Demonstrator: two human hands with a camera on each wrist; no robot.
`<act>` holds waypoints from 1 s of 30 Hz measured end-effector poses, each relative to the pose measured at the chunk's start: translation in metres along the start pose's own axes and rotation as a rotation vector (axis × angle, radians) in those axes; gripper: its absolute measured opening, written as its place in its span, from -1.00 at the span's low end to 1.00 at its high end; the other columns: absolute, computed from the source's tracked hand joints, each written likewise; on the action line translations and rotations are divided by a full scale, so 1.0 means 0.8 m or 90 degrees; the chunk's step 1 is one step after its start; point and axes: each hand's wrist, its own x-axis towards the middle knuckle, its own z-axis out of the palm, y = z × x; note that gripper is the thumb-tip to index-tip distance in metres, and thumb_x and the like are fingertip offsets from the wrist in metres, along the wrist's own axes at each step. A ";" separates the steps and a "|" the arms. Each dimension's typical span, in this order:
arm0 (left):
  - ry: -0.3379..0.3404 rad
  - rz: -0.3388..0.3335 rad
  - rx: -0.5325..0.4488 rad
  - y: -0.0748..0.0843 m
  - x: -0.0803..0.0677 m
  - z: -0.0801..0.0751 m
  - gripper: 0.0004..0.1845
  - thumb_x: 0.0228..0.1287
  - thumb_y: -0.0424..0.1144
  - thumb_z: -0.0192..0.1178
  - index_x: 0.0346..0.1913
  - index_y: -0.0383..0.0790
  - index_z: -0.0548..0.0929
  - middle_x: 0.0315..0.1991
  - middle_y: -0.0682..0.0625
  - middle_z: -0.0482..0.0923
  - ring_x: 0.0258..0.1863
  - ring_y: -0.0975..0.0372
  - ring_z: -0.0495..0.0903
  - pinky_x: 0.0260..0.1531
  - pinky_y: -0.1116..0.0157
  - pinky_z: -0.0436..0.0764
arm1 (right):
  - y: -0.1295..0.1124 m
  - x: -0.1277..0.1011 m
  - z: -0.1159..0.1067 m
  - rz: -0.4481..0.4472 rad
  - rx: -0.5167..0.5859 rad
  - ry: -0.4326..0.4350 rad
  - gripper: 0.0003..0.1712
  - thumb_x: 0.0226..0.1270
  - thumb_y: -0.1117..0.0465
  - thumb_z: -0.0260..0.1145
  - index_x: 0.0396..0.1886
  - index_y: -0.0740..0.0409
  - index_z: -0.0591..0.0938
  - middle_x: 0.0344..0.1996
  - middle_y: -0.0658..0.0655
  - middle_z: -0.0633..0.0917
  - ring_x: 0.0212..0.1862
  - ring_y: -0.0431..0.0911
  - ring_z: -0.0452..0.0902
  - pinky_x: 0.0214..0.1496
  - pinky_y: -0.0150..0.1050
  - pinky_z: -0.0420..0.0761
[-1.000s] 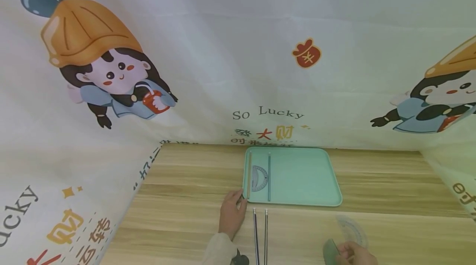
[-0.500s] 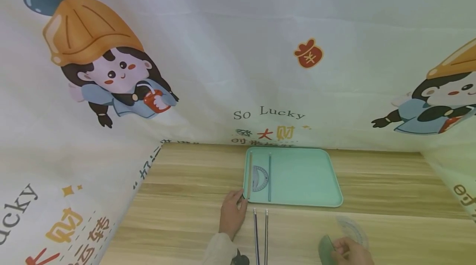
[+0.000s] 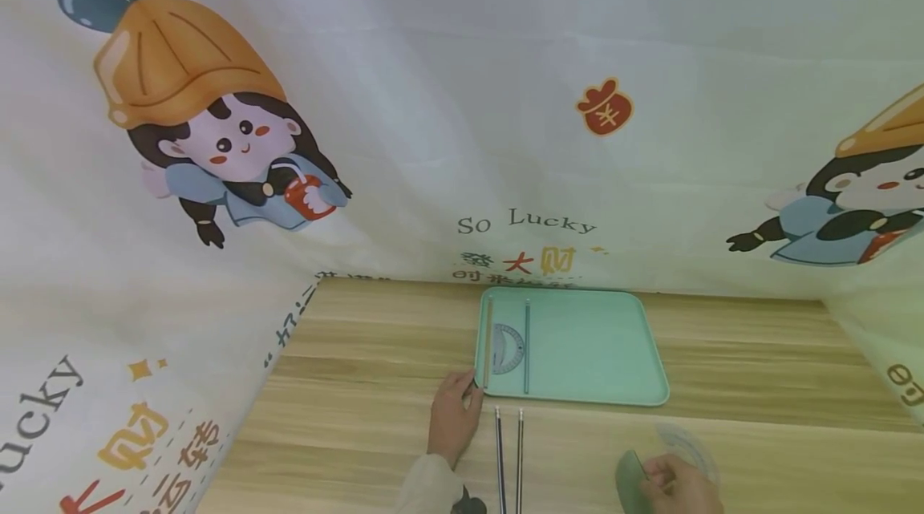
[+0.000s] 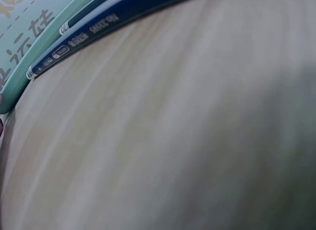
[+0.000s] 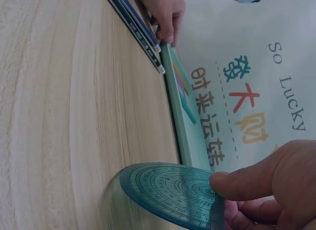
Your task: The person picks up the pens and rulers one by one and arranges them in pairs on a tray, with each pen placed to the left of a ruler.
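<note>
My right hand (image 3: pixel 682 483) pinches a green, see-through semicircular protractor (image 3: pixel 630 482) by its straight edge. The right wrist view shows the thumb on that protractor (image 5: pixel 168 190), tilted over the wooden table. At the mint-green tray (image 3: pixel 592 346), my left hand (image 3: pixel 453 418) grips the near left corner, thumb at the rim. Inside the tray lie an orange pencil (image 3: pixel 488 341), a clear protractor (image 3: pixel 509 350) and a blue-green pencil (image 3: pixel 527 347), side by side at the left. The left hand is almost wholly out of the left wrist view.
Two dark pencils (image 3: pixel 500 458) lie side by side on the table before the tray, erasers toward it. Another clear protractor (image 3: pixel 686 443) rests on the table just beyond my right hand. A printed cloth (image 3: pixel 404 137) rises behind the table and along its sides.
My right hand has moved a little to the left with the green protractor. The left hand stays at the tray corner, and the head view has shifted slightly.
</note>
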 end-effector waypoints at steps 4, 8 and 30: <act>0.001 0.001 -0.002 -0.002 0.000 0.001 -0.64 0.29 -0.25 0.18 0.12 -0.32 0.58 0.00 -0.08 0.59 0.00 0.13 0.59 0.08 0.17 0.63 | -0.003 0.001 0.002 0.007 0.008 0.003 -0.76 0.12 0.37 0.33 -0.19 0.37 0.60 -0.40 0.10 0.64 -0.34 -0.08 0.57 -0.37 -0.23 0.62; -0.002 0.002 -0.003 -0.001 -0.001 0.000 -0.63 0.30 -0.26 0.18 0.12 -0.33 0.57 0.01 -0.09 0.58 0.01 0.12 0.58 0.09 0.16 0.62 | -0.005 0.002 0.003 0.004 0.014 0.000 -0.77 0.13 0.36 0.32 -0.19 0.36 0.61 -0.39 0.10 0.64 -0.34 -0.09 0.56 -0.40 -0.27 0.60; 0.005 0.005 0.011 -0.001 0.000 0.002 -0.64 0.29 -0.25 0.19 0.10 -0.32 0.59 0.01 -0.09 0.59 0.03 0.09 0.58 0.11 0.14 0.60 | -0.035 0.014 0.009 -0.025 0.021 0.045 -0.83 0.14 0.37 0.29 -0.24 0.33 0.62 -0.40 0.12 0.66 -0.34 -0.08 0.56 -0.40 -0.27 0.59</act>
